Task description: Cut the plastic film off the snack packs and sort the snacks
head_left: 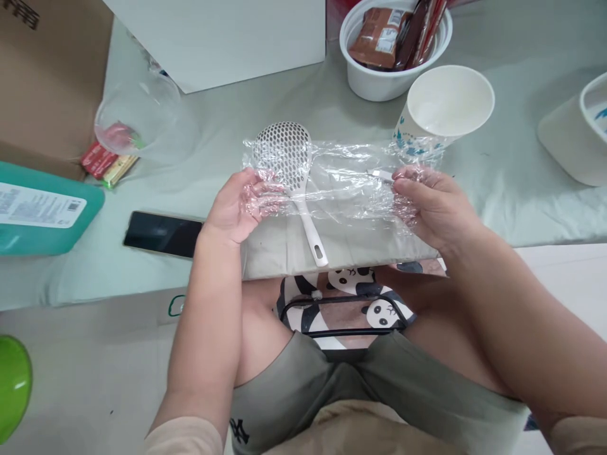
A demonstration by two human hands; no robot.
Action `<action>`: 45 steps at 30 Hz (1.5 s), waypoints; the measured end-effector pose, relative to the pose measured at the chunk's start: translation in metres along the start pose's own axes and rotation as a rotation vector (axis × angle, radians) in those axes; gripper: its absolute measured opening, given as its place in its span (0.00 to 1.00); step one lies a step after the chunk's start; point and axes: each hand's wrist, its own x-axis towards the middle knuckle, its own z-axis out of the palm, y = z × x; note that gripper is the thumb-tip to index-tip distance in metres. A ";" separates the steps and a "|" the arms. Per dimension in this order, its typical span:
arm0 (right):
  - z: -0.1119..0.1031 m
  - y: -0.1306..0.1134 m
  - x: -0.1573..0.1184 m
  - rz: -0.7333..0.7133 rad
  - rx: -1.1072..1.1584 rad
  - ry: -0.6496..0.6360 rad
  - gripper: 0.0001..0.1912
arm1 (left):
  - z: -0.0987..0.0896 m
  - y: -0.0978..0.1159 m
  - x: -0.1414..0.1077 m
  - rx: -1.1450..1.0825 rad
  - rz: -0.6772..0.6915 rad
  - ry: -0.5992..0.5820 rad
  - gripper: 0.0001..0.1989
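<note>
A crinkled clear plastic wrapper (351,183) is stretched between my two hands above the table. My left hand (239,202) grips its left end, fingers curled into the film. At the other end, my right hand (429,199) pinches the film with thumb and fingers, and a small whitish strip shows beside the fingertips. Under the wrapper's left part lies a white slotted skimmer (313,237), its round perforated head away from me and its handle toward the table edge. The paper cup (450,104) with blue print stands just behind my right hand.
A black phone (161,234) lies left of my left forearm. Farther left are a teal bottle (47,234), a clear plastic tub (142,120), small packets (99,159) and a cardboard box (52,82). Behind stand a white box (227,38) and a white bowl (379,85) of snacks; a white container (569,136) is right.
</note>
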 end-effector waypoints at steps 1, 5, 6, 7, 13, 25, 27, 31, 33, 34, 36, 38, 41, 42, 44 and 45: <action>0.000 0.000 0.000 -0.001 0.011 -0.011 0.13 | 0.000 0.000 0.000 0.041 -0.014 0.009 0.07; -0.001 0.001 0.000 0.074 0.014 -0.117 0.18 | -0.002 0.000 0.001 0.091 0.022 0.049 0.05; -0.003 0.002 -0.001 0.111 -0.024 -0.162 0.21 | -0.002 0.000 0.001 0.080 0.038 0.055 0.05; -0.004 0.003 -0.001 0.146 -0.077 -0.212 0.24 | -0.003 0.000 0.001 0.066 0.053 0.055 0.05; -0.006 0.001 -0.006 0.075 -0.229 -0.336 0.16 | -0.013 0.007 0.001 0.008 0.108 0.148 0.07; -0.003 -0.003 -0.004 -0.112 -0.031 -0.145 0.08 | -0.011 0.013 -0.001 0.011 0.085 0.028 0.09; -0.004 -0.004 -0.004 -0.131 -0.046 -0.140 0.08 | -0.010 0.014 0.001 -0.030 0.099 0.055 0.15; -0.006 -0.001 -0.003 -0.249 -0.163 -0.157 0.24 | -0.014 0.008 0.008 -0.017 0.157 0.092 0.24; -0.007 0.002 -0.003 -0.304 -0.321 -0.154 0.29 | -0.016 0.002 0.011 0.010 0.236 0.115 0.21; -0.006 0.003 -0.003 -0.316 -0.412 -0.147 0.27 | -0.017 -0.001 0.012 0.025 0.276 0.129 0.17; -0.005 0.005 -0.004 -0.324 -0.548 -0.119 0.18 | -0.017 -0.005 0.014 0.065 0.317 0.127 0.07; -0.005 0.005 -0.005 -0.305 -0.583 -0.132 0.14 | -0.016 -0.007 0.014 0.095 0.331 0.106 0.07; -0.010 0.000 -0.007 -0.255 -0.668 -0.288 0.22 | -0.013 -0.006 0.013 0.058 0.371 0.115 0.19; -0.012 -0.001 -0.007 -0.267 -0.699 -0.324 0.23 | -0.012 -0.005 0.012 0.037 0.377 0.111 0.20; -0.018 -0.004 -0.008 -0.343 -0.674 -0.288 0.20 | -0.009 -0.004 0.008 0.005 0.363 0.055 0.20; -0.020 -0.004 -0.008 -0.383 -0.600 -0.241 0.18 | -0.007 -0.005 0.006 -0.003 0.349 0.007 0.20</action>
